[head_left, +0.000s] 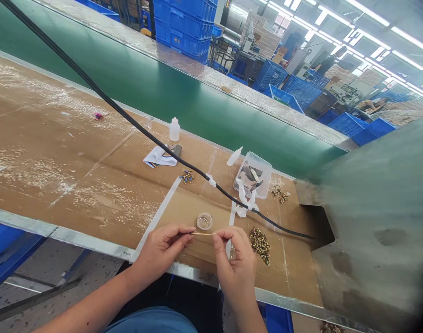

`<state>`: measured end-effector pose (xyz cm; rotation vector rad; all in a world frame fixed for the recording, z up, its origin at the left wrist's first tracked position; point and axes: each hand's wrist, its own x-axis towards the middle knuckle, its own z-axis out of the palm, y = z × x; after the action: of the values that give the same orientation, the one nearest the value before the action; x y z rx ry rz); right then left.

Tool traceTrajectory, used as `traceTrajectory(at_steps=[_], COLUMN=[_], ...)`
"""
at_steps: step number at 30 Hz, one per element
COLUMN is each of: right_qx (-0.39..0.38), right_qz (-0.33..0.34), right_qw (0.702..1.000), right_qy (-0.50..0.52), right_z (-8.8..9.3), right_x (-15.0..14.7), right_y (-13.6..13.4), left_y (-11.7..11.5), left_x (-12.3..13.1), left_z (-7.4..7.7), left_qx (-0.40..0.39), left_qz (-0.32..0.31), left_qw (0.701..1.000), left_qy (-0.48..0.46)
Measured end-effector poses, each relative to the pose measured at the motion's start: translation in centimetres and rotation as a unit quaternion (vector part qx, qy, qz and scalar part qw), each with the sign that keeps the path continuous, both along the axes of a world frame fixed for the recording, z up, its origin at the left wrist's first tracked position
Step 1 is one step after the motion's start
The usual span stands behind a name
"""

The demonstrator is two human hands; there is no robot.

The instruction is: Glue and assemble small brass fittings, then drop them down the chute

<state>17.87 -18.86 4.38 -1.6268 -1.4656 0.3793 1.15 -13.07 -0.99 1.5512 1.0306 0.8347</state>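
Narrowly, left hand [162,253] pinches thin stick [202,234]; right hand [234,263] too, seemingly.

Long strip lights [370,41] run across the ceiling from twelve to three o'clock, bright and white (the whole hall looks lit by them). Stacked blue plastic crates [182,27] stand at twelve o'clock, and more blue crates [301,90] crowd the floor toward two o'clock, among brown cartons [263,39]. A green conveyor belt [135,78] crosses behind, a grey metal hood [377,217] fills three o'clock, and a concrete floor [34,296] shows at eight.
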Motion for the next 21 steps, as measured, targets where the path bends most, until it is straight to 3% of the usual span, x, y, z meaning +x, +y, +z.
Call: traceTrajectory(at_steps=[13, 21], right_qx=[0.025, 0.050], right_qz=[0.027, -0.036], right_qw=[0.999, 0.997], right_qy=[-0.039, -0.055], right_z=[0.1, -0.3], right_x=[-0.2, 1.3], right_y=[0.0, 0.7], left_y=[0.1, 0.1], left_x=[-0.1, -0.1], left_z=[0.0, -0.3], left_qx=[0.009, 0.002], left_qz=[-0.005, -0.004], left_qw=[1.000, 1.000], left_qy=[0.007, 0.009])
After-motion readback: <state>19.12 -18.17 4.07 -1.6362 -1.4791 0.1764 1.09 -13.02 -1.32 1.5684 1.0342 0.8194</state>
